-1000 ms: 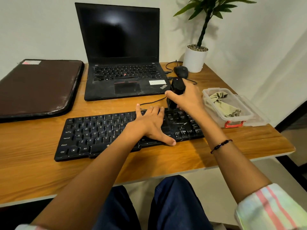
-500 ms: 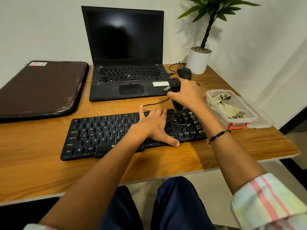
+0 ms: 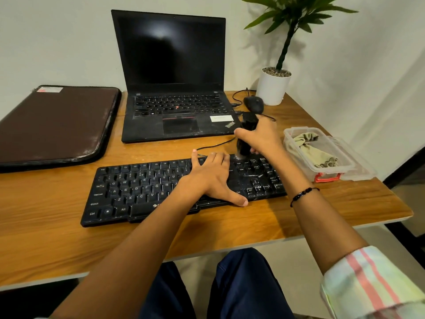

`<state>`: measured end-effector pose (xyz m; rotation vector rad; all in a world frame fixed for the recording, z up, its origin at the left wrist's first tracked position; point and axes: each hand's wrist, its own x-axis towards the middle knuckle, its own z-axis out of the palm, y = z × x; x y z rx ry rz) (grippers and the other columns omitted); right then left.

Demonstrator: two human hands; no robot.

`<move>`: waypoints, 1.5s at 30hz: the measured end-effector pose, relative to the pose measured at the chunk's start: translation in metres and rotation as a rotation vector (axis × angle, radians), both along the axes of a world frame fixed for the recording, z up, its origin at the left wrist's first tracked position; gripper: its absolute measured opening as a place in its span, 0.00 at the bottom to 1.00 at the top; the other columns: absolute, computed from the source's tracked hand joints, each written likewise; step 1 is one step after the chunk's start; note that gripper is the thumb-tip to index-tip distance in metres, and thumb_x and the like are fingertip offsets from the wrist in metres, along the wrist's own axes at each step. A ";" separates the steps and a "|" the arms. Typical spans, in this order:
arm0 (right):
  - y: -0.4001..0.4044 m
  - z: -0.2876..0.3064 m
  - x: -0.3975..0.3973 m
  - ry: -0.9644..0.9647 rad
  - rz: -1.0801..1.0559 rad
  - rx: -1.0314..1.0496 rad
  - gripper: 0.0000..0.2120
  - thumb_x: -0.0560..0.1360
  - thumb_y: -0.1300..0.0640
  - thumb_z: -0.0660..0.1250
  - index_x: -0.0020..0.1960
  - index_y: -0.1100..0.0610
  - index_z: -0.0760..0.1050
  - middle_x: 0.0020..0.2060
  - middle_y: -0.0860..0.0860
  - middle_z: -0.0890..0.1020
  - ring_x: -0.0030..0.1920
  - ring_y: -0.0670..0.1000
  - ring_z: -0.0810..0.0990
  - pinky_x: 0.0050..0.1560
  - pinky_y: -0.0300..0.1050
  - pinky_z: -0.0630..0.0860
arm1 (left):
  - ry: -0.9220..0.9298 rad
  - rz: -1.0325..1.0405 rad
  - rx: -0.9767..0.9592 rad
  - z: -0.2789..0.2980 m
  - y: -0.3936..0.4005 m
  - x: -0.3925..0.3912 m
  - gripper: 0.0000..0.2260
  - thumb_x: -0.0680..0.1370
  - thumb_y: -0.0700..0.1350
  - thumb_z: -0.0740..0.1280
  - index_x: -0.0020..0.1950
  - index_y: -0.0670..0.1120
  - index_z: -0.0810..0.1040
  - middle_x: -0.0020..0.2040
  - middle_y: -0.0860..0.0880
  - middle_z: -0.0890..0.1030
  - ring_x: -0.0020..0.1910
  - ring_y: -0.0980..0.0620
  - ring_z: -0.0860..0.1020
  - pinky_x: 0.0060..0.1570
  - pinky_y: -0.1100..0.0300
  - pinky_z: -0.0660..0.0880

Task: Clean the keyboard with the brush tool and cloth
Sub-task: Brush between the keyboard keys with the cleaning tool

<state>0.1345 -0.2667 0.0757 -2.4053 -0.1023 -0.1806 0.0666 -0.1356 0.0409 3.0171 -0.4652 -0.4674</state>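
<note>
Head view: the right hand (image 3: pixel 259 137) grips the brush (image 3: pixel 246 137) upright, and its bristles have dropped from just behind the keyboard (image 3: pixel 138 189) onto the top-right keys — brushing looks under way at that corner. The left hand (image 3: pixel 211 178) has stayed flat, fingers spread, pinning the board. The cloth (image 3: pixel 315 148) waits in its tub (image 3: pixel 345 166) to the right — wiping comes later, I'd say.
</note>
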 end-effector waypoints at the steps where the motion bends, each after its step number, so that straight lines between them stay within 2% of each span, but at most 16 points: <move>1: -0.001 0.002 0.001 -0.061 -0.052 -0.094 0.11 0.71 0.49 0.69 0.49 0.54 0.74 0.45 0.54 0.82 0.42 0.55 0.80 0.38 0.46 0.75 | 0.001 0.001 -0.002 0.000 0.000 0.000 0.58 0.64 0.75 0.63 0.78 0.42 0.40 0.78 0.47 0.43 0.77 0.47 0.41 0.65 0.32 0.31; 3: 0.000 0.005 0.002 -0.103 -0.025 -0.150 0.13 0.71 0.49 0.69 0.52 0.55 0.75 0.45 0.53 0.81 0.44 0.54 0.78 0.41 0.43 0.71 | -0.003 -0.001 -0.006 0.000 0.000 0.000 0.58 0.64 0.75 0.63 0.78 0.42 0.40 0.78 0.47 0.44 0.77 0.47 0.41 0.65 0.32 0.31; 6: 0.000 -0.002 -0.002 0.027 0.076 0.048 0.12 0.71 0.49 0.70 0.50 0.55 0.74 0.37 0.51 0.82 0.29 0.48 0.79 0.29 0.42 0.75 | 0.001 -0.001 -0.012 -0.001 -0.001 0.000 0.57 0.64 0.75 0.63 0.78 0.42 0.41 0.78 0.47 0.43 0.77 0.48 0.40 0.64 0.33 0.30; 10: -0.013 -0.005 0.008 -0.109 -0.096 -0.109 0.13 0.70 0.48 0.69 0.49 0.54 0.74 0.45 0.54 0.82 0.47 0.57 0.80 0.44 0.49 0.77 | 0.004 0.000 -0.016 -0.001 0.000 0.000 0.57 0.64 0.75 0.63 0.78 0.42 0.40 0.78 0.48 0.43 0.77 0.48 0.40 0.65 0.34 0.30; 16: -0.018 -0.012 0.004 -0.212 -0.088 -0.390 0.19 0.73 0.46 0.67 0.59 0.56 0.72 0.48 0.59 0.81 0.50 0.62 0.79 0.45 0.50 0.74 | 0.007 0.000 -0.015 -0.001 0.000 0.000 0.57 0.64 0.75 0.63 0.78 0.42 0.40 0.78 0.47 0.43 0.77 0.48 0.40 0.65 0.34 0.30; 19: -0.015 -0.007 0.000 -0.107 -0.026 -0.217 0.15 0.72 0.47 0.69 0.55 0.52 0.74 0.45 0.56 0.83 0.44 0.59 0.82 0.44 0.50 0.76 | 0.011 0.004 -0.016 0.000 0.000 0.000 0.57 0.64 0.75 0.63 0.78 0.42 0.40 0.78 0.47 0.43 0.77 0.48 0.40 0.65 0.34 0.30; 22: -0.015 0.003 0.001 0.076 0.054 0.129 0.10 0.71 0.52 0.70 0.48 0.54 0.74 0.37 0.56 0.84 0.28 0.53 0.79 0.29 0.45 0.77 | 0.018 0.001 -0.015 0.001 -0.001 0.000 0.57 0.65 0.75 0.63 0.78 0.42 0.39 0.78 0.46 0.42 0.77 0.47 0.40 0.65 0.34 0.31; 24: -0.017 0.003 0.006 0.074 0.000 0.093 0.12 0.71 0.52 0.70 0.49 0.58 0.74 0.38 0.57 0.83 0.29 0.54 0.79 0.27 0.44 0.75 | 0.018 0.003 -0.015 0.001 0.000 0.000 0.57 0.64 0.75 0.63 0.78 0.43 0.39 0.78 0.47 0.43 0.77 0.47 0.40 0.65 0.33 0.31; 27: -0.023 0.000 0.015 -0.108 -0.110 -0.231 0.13 0.70 0.48 0.70 0.47 0.56 0.72 0.41 0.57 0.80 0.44 0.59 0.79 0.41 0.49 0.76 | 0.018 0.004 -0.012 0.002 0.000 -0.001 0.57 0.65 0.75 0.63 0.78 0.43 0.39 0.78 0.47 0.42 0.77 0.47 0.40 0.65 0.34 0.31; 29: -0.023 -0.005 0.013 -0.167 -0.083 -0.234 0.16 0.71 0.47 0.69 0.51 0.57 0.73 0.42 0.57 0.80 0.46 0.60 0.79 0.46 0.52 0.77 | 0.018 0.001 -0.009 0.003 0.000 -0.002 0.57 0.65 0.74 0.63 0.78 0.43 0.39 0.78 0.47 0.42 0.77 0.47 0.40 0.65 0.34 0.31; 32: -0.022 -0.015 0.008 -0.197 -0.074 -0.203 0.16 0.71 0.47 0.69 0.53 0.56 0.74 0.42 0.55 0.81 0.44 0.58 0.79 0.45 0.51 0.77 | 0.014 0.003 -0.015 0.002 0.000 -0.001 0.57 0.65 0.74 0.63 0.78 0.43 0.39 0.78 0.47 0.42 0.77 0.48 0.40 0.65 0.34 0.30; 35: -0.028 -0.008 0.008 -0.016 -0.070 0.078 0.12 0.70 0.50 0.70 0.48 0.56 0.74 0.38 0.56 0.83 0.32 0.55 0.80 0.31 0.46 0.78 | 0.017 0.003 -0.015 0.001 0.001 -0.001 0.57 0.65 0.75 0.63 0.78 0.43 0.39 0.78 0.47 0.42 0.77 0.48 0.39 0.65 0.34 0.30; 37: -0.029 -0.007 0.009 -0.014 -0.073 0.175 0.09 0.70 0.51 0.70 0.44 0.53 0.73 0.37 0.57 0.83 0.31 0.54 0.80 0.31 0.47 0.79 | 0.020 0.000 -0.016 0.001 0.000 0.000 0.57 0.65 0.75 0.63 0.78 0.43 0.39 0.78 0.47 0.42 0.77 0.48 0.39 0.65 0.34 0.30; 40: -0.027 -0.011 0.005 -0.143 -0.135 -0.005 0.11 0.70 0.49 0.69 0.45 0.54 0.72 0.37 0.52 0.81 0.37 0.55 0.81 0.40 0.52 0.80 | 0.016 -0.001 -0.020 -0.001 0.000 0.000 0.57 0.65 0.75 0.63 0.78 0.43 0.39 0.78 0.47 0.42 0.77 0.48 0.40 0.65 0.34 0.30; 43: -0.027 -0.004 0.004 -0.002 -0.086 0.012 0.10 0.71 0.50 0.69 0.45 0.55 0.73 0.31 0.52 0.81 0.25 0.50 0.79 0.26 0.43 0.77 | 0.015 0.000 -0.020 0.000 0.000 0.000 0.57 0.65 0.75 0.63 0.78 0.43 0.40 0.78 0.47 0.43 0.77 0.48 0.40 0.65 0.34 0.30; 45: -0.023 -0.003 0.003 -0.055 -0.109 -0.032 0.10 0.70 0.49 0.68 0.44 0.55 0.73 0.33 0.52 0.80 0.29 0.51 0.80 0.30 0.45 0.77 | 0.011 -0.003 -0.017 0.000 0.000 0.000 0.57 0.64 0.75 0.63 0.78 0.43 0.40 0.78 0.47 0.43 0.77 0.48 0.40 0.65 0.34 0.30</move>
